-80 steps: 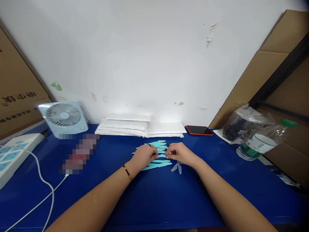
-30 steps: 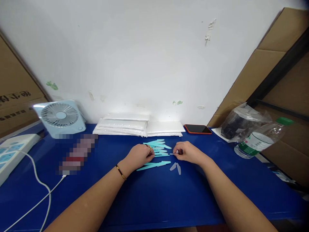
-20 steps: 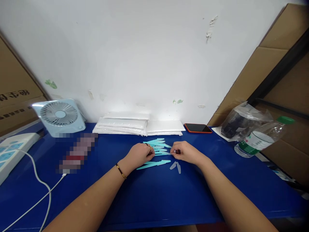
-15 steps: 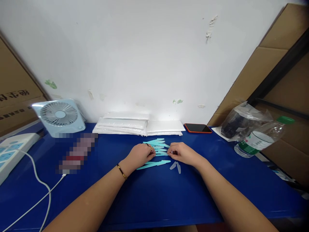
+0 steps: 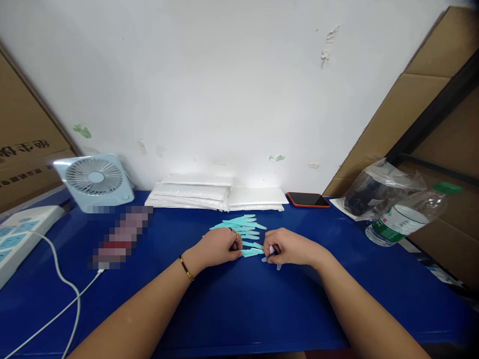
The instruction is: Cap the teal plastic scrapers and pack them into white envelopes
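Observation:
Several turquoise eyebrow razors (image 5: 245,224) lie in a loose fan on the blue table. Below that fan, my left hand (image 5: 220,247) pinches the handle of one turquoise razor (image 5: 251,253), with another razor just above it. My right hand (image 5: 290,247) is closed at this razor's right end, its fingers curled round a small translucent blade cap (image 5: 272,249). Under the right fingers another translucent cap (image 5: 279,267) pokes out on the table. The fingers hide the razor's blade tip, and whether the cap sits on it cannot be made out.
White padded envelopes (image 5: 190,194) are stacked against the wall, beside a phone (image 5: 307,199). A fan (image 5: 95,179), a power strip (image 5: 22,234) and a white cable (image 5: 75,289) occupy the left. A bottle (image 5: 402,222) and a bagged cup (image 5: 368,192) stand right.
Both hands have moved down toward me, from the main fan of razors to the lower razors. My right hand now covers the spot where two loose caps lay.

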The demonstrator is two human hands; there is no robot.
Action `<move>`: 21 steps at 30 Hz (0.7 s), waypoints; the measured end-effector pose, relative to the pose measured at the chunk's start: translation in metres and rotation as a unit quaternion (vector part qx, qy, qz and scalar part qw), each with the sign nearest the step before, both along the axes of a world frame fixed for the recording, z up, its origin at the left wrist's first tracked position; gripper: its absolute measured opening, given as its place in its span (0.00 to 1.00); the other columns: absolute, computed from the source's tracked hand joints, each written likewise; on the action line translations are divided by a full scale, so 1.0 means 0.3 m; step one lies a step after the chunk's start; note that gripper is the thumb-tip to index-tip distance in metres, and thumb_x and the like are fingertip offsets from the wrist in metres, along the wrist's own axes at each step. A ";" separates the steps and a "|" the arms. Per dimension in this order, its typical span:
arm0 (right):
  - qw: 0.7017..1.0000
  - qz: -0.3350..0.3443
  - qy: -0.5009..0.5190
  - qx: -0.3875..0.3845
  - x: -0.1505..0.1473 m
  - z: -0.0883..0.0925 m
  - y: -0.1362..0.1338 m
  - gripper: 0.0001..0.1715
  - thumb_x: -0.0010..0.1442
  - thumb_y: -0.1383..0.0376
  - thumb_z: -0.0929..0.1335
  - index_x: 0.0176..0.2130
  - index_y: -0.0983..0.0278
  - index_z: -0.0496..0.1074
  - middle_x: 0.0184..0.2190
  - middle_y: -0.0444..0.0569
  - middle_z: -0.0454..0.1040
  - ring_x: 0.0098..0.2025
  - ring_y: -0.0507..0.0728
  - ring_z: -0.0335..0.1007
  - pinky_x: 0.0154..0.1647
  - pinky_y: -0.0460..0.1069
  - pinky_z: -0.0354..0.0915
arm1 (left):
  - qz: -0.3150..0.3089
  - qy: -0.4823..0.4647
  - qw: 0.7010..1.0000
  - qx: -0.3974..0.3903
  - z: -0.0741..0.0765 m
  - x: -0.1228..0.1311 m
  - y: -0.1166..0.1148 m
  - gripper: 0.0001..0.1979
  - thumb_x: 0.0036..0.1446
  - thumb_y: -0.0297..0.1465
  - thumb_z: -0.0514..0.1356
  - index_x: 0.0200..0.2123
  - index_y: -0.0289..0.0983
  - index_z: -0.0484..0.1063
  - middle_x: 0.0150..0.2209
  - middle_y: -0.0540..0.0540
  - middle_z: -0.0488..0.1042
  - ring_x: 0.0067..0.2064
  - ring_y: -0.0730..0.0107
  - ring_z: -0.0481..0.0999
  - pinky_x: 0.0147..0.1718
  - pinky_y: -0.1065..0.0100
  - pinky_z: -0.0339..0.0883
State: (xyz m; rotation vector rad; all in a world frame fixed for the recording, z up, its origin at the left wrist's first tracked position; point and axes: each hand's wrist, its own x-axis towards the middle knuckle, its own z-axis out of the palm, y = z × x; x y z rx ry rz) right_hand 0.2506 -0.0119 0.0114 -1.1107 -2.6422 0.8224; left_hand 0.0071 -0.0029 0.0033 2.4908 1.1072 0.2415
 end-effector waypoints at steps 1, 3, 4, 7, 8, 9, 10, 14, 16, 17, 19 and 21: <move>1.000 -0.001 -0.001 0.001 -0.004 -0.001 -0.002 0.02 0.48 0.69 0.69 0.28 0.64 0.73 0.27 0.44 0.69 0.26 0.48 0.64 0.24 0.41 0.56 | 0.006 -0.005 1.000 -0.005 0.000 0.000 0.002 0.06 0.49 0.34 0.58 0.28 0.39 0.73 0.27 0.50 0.73 0.28 0.72 0.68 0.24 0.73 0.54; 1.000 -0.008 0.005 -0.003 0.000 0.002 -0.002 0.02 0.49 0.69 0.69 0.28 0.65 0.72 0.26 0.43 0.69 0.26 0.48 0.63 0.23 0.42 0.56 | 0.016 -0.025 0.999 -0.027 0.000 -0.005 0.008 0.07 0.50 0.34 0.57 0.28 0.38 0.72 0.26 0.50 0.72 0.27 0.73 0.67 0.24 0.73 0.54; 1.000 -0.019 0.016 -0.007 0.007 0.006 -0.001 0.03 0.50 0.69 0.68 0.30 0.64 0.72 0.25 0.43 0.69 0.25 0.48 0.63 0.24 0.42 0.56 | 0.020 -0.043 0.998 -0.045 0.000 -0.008 0.012 0.08 0.51 0.35 0.56 0.29 0.38 0.72 0.25 0.50 0.72 0.27 0.73 0.67 0.24 0.73 0.55; 0.993 -0.079 0.089 0.009 0.040 0.022 0.010 0.09 0.55 0.64 0.66 0.38 0.63 0.71 0.28 0.45 0.69 0.27 0.49 0.63 0.26 0.43 0.58 | 0.034 -0.129 0.984 -0.116 -0.003 -0.020 0.026 0.10 0.53 0.37 0.55 0.31 0.36 0.70 0.28 0.50 0.71 0.29 0.73 0.69 0.26 0.73 0.59; 0.988 -0.100 0.119 0.020 0.052 0.026 0.015 0.10 0.57 0.62 0.65 0.39 0.62 0.71 0.30 0.46 0.70 0.28 0.50 0.64 0.27 0.44 0.60 | 0.043 -0.159 0.976 -0.141 -0.005 -0.023 0.030 0.11 0.54 0.38 0.54 0.32 0.36 0.69 0.28 0.49 0.71 0.29 0.73 0.69 0.27 0.73 0.60; 0.982 -0.116 0.149 0.029 0.061 0.027 0.021 0.10 0.57 0.61 0.65 0.40 0.62 0.71 0.31 0.47 0.70 0.30 0.51 0.65 0.28 0.45 0.61 | 0.056 -0.184 0.968 -0.163 -0.006 -0.025 0.034 0.12 0.54 0.39 0.54 0.33 0.36 0.68 0.28 0.49 0.71 0.30 0.72 0.70 0.28 0.73 0.61; 0.976 -0.125 0.176 0.031 0.068 0.026 0.026 0.10 0.58 0.61 0.65 0.39 0.63 0.70 0.32 0.48 0.70 0.31 0.52 0.66 0.30 0.46 0.63 | 0.069 -0.201 0.960 -0.184 -0.006 -0.026 0.037 0.13 0.54 0.39 0.54 0.34 0.35 0.67 0.28 0.50 0.70 0.30 0.72 0.71 0.27 0.72 0.61; 0.954 -0.131 0.267 0.034 0.063 -0.002 0.041 0.08 0.56 0.62 0.66 0.35 0.64 0.69 0.33 0.50 0.72 0.35 0.55 0.70 0.37 0.50 0.67 | 0.104 -0.216 0.943 -0.229 0.008 -0.027 0.038 0.15 0.54 0.42 0.53 0.35 0.35 0.65 0.23 0.52 0.67 0.28 0.72 0.70 0.27 0.72 0.59; 0.944 -0.132 0.296 0.063 0.046 -0.019 0.042 0.07 0.54 0.62 0.67 0.32 0.64 0.69 0.35 0.51 0.72 0.37 0.55 0.71 0.38 0.50 0.68 | 0.116 -0.220 0.940 -0.235 0.017 -0.028 0.036 0.16 0.54 0.43 0.53 0.35 0.35 0.66 0.22 0.52 0.66 0.26 0.74 0.68 0.26 0.72 0.57; 0.940 -0.133 0.304 0.081 0.037 -0.025 0.042 0.06 0.54 0.62 0.67 0.31 0.64 0.70 0.35 0.51 0.72 0.37 0.55 0.71 0.37 0.50 0.68 | 0.121 -0.224 0.937 -0.239 0.020 -0.029 0.034 0.17 0.54 0.44 0.53 0.35 0.35 0.66 0.22 0.53 0.65 0.25 0.75 0.66 0.25 0.73 0.56; 0.935 -0.134 0.308 0.118 0.021 -0.031 0.039 0.05 0.53 0.63 0.68 0.28 0.63 0.71 0.34 0.50 0.72 0.36 0.55 0.71 0.35 0.49 0.68 | 0.128 -0.232 0.931 -0.249 0.020 -0.032 0.034 0.17 0.53 0.44 0.54 0.35 0.35 0.66 0.21 0.53 0.64 0.25 0.76 0.63 0.24 0.74 0.54; 0.934 -0.132 0.298 0.149 0.010 -0.029 0.036 0.06 0.53 0.63 0.68 0.27 0.63 0.72 0.34 0.51 0.73 0.35 0.54 0.70 0.33 0.48 0.67 | 0.130 -0.241 0.927 -0.257 0.017 -0.035 0.035 0.17 0.53 0.44 0.54 0.34 0.35 0.66 0.21 0.54 0.63 0.24 0.77 0.62 0.23 0.74 0.52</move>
